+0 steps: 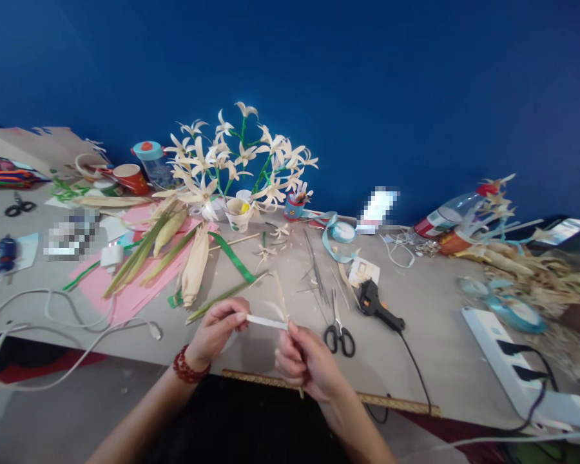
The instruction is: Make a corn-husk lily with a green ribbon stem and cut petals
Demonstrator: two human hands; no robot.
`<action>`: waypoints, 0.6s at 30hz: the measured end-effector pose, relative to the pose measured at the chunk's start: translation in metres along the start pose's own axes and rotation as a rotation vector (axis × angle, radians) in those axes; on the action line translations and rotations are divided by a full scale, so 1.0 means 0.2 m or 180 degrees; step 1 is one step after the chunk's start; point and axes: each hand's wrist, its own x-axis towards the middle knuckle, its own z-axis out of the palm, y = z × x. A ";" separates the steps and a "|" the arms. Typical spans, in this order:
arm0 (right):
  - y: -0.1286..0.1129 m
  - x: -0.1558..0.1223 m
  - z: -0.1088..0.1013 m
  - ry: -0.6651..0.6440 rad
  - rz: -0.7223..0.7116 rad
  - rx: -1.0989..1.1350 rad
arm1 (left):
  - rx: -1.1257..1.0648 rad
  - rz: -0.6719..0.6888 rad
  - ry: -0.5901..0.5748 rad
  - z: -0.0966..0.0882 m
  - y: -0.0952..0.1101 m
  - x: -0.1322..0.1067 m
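White strip [267, 321], narrow, material unclear, held in the air over the table [430, 328] near its front edge. Long axis mostly side to side, dipping slightly toward the right. Left hand [220, 328]: thumb and fingers pinched on the strip's left end. Right hand [309, 361]: fingers curled, clamped round a thin pale stem [281, 298], thumb right where strip and stem meet; can't tell if the strip is fixed to the stem there. Stem rises above the right hand, leaning a bit left, roughly crosswise to the strip. Key relation: strip lies left of the stem, right hand at the junction, left hand out at the other end. Scissors [339, 327] just right of right hand.
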 end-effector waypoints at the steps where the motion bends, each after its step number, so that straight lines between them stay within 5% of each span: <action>1: -0.01 -0.01 -0.01 -0.0092 -0.0013 0.0126 | -0.0097 -0.0061 0.0051 -0.01 0.00 0.00; 8: -0.08 -0.12 -0.03 -0.0814 -0.0115 0.0854 | -0.0580 -0.0277 0.0243 -0.10 0.04 0.01; 12: -0.17 -0.23 -0.03 -0.1120 -0.1157 0.1164 | -0.0855 -0.0308 0.0407 -0.14 0.05 0.01; 15: -0.22 -0.27 -0.07 -0.0077 -0.1990 0.0653 | -0.0906 -0.0289 0.0582 -0.13 0.05 0.00; 18: -0.17 -0.23 -0.12 0.1215 -0.1417 -0.0972 | -0.0753 -0.0146 0.0510 -0.08 0.03 -0.01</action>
